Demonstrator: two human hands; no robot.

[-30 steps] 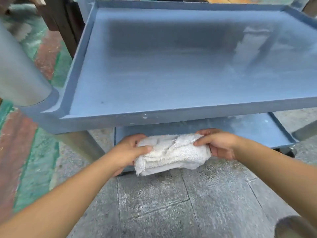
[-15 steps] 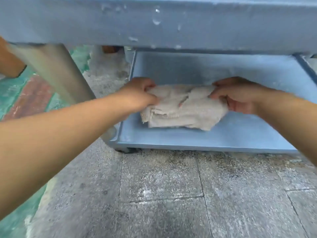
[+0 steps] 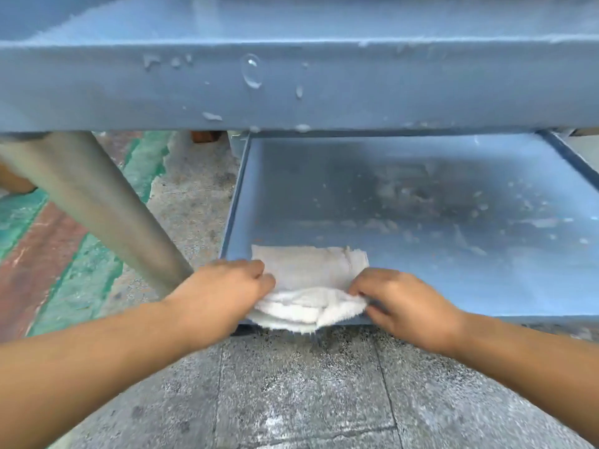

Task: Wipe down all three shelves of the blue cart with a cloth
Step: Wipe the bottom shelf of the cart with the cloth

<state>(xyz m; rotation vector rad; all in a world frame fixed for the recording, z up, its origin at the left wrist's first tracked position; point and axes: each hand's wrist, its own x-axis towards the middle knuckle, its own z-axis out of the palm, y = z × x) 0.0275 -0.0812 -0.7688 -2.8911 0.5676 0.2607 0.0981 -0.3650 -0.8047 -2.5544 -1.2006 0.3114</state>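
Observation:
A white terry cloth (image 3: 309,280) lies folded at the near left corner of the blue cart's bottom shelf (image 3: 405,196), its near fold hanging over the shelf's front rim. My left hand (image 3: 223,293) pinches the cloth's left edge and my right hand (image 3: 405,303) pinches its right edge. The shelf floor beyond the cloth shows dull smears and specks. Above, the front rim of a higher shelf (image 3: 291,89) spans the view, dotted with water drops.
A grey metal cart leg (image 3: 107,209) slants down at the left to the shelf's corner. The floor is grey stone paving (image 3: 291,393), with green and red painted strips (image 3: 64,273) at the left. The shelf's right rim (image 3: 570,157) runs off at the far right.
The view has dropped from above the upper shelf to below its rim. Both hands carried the cloth down onto the bottom shelf and pulled it to the near left corner.

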